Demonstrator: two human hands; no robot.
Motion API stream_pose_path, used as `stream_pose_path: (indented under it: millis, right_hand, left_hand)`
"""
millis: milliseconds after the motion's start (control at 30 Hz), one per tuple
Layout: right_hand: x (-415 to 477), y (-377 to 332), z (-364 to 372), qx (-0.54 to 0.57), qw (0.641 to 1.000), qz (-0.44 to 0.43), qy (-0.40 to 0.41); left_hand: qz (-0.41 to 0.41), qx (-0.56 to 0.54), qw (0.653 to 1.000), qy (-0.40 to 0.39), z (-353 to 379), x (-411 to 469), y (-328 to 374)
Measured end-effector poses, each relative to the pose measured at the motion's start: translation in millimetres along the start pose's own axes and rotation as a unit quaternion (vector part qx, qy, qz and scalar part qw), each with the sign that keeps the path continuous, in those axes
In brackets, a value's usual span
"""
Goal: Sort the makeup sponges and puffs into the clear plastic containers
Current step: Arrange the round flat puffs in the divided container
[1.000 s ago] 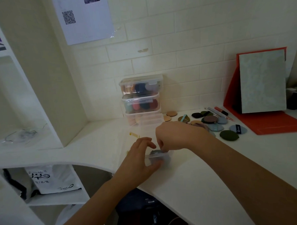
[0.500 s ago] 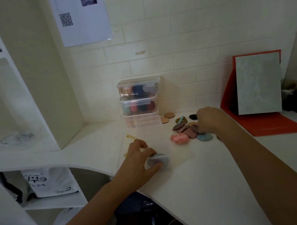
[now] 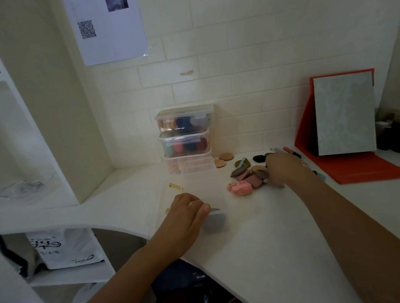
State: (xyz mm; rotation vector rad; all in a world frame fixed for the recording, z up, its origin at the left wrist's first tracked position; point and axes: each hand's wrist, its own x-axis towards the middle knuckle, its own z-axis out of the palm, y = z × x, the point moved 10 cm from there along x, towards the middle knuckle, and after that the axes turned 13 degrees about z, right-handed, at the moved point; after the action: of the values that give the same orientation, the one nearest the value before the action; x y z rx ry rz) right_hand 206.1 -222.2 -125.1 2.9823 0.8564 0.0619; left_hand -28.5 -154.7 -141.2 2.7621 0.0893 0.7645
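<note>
While your left hand [image 3: 186,218] curls around the small clear container [image 3: 220,211] near the table's [image 3: 279,251] front edge, thumb pressed on its rim, a grey puff [image 3: 215,226] seems to lie inside it, though the plastic blurs it. Your right hand [image 3: 284,170] rests palm-down on the pile of puffs [image 3: 246,175] toward the back edge, fingers bent over them; whether they pinch one, you cannot tell. A pink sponge [image 3: 239,188] lies just beside that pile. Filled clear containers [image 3: 184,133] stand stacked at the back edge, against the wall.
</note>
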Motion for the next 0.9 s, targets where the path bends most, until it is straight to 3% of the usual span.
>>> stream_pose_path:
  millis: [167, 267, 400, 567, 900]
  right_hand:
    - [-21.5, -3.6, -39.8, -0.005, 0.999, -0.041, -0.006]
    - [-43.0, -13.2, -66.1, 0.118, 0.986, -0.11, -0.033]
    - [-86.4, -51.2, -94.5, 0.244, 0.94, -0.236, -0.029]
    - [-104.7, -93.9, -74.5, 0.223, 0.925, -0.305, -0.051]
    - [-105.1, -106.4, -60.4, 0.2, 0.924, -0.319, -0.071]
  left_hand:
    - [0.003, 0.001, 1.0, 0.004, -0.1, 1.8, 0.2]
    - [0.008, 0.003, 1.0, 0.01, -1.5, 2.2, 3.2]
    - [0.015, 0.002, 1.0, 0.006, -3.5, 3.8, 7.3]
    - [0.01, 0.001, 1.0, 0.004, -3.7, 3.8, 5.0]
    - [-0.021, -0.015, 1.0, -0.003, 0.7, 1.6, -5.2]
